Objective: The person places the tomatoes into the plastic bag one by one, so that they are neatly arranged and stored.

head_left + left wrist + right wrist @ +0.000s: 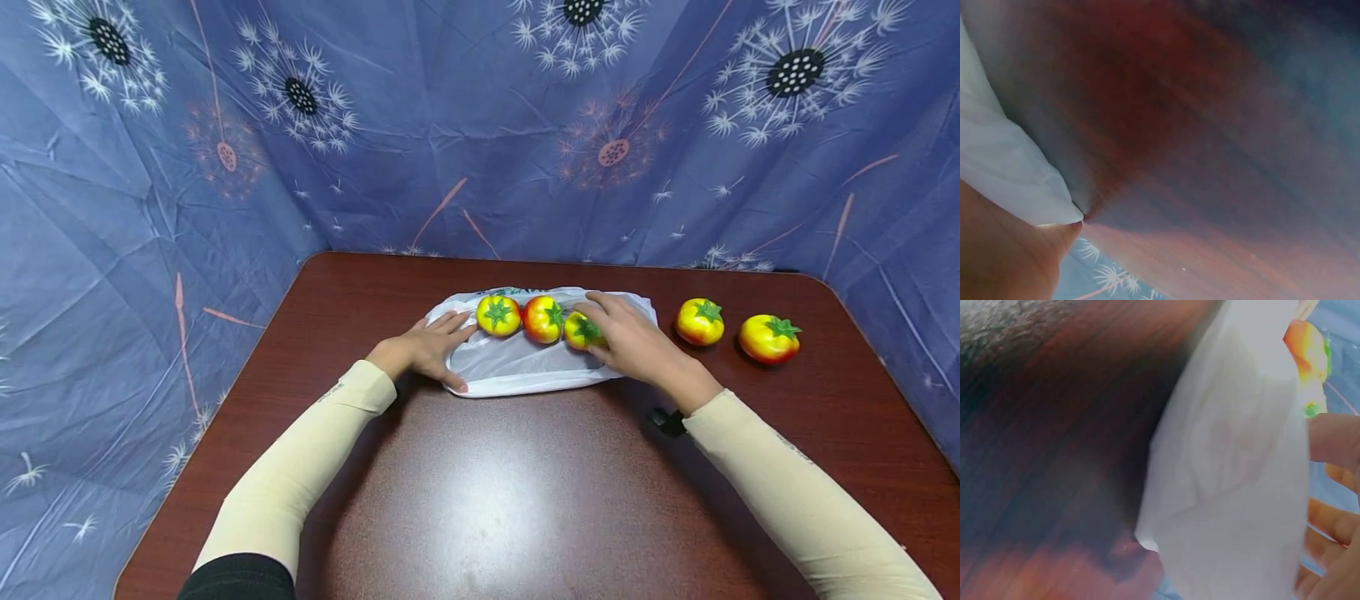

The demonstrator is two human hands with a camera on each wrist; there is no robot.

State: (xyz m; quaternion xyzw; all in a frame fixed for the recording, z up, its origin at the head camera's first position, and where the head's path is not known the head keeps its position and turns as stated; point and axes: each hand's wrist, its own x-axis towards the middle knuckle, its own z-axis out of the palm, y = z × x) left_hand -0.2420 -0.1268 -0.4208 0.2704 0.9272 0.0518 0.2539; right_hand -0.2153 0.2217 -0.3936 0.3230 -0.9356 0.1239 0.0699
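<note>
Across a white plastic bag (517, 364), lying flat on the table, sit three glossy yellow-red tomatoes with green star-shaped tops: a left one (498, 315), a middle one (542, 319) and a right one (582, 332). My right hand (633, 337) holds the right tomato from its right side, thumb in front and fingers behind; the hand hides part of it. On the bag's left end rests my left hand (431, 346), fingers spread and thumb at the front edge. In the right wrist view, the bag (1229, 469) covers part of the right hand (1335, 519).
Two more tomatoes, one (699, 322) nearer the bag and another (768, 338) farther right, stand on the dark red-brown table (360, 308). Behind the table hangs a blue curtain (420, 158) with dandelion prints. A bright glare lies on the table's front.
</note>
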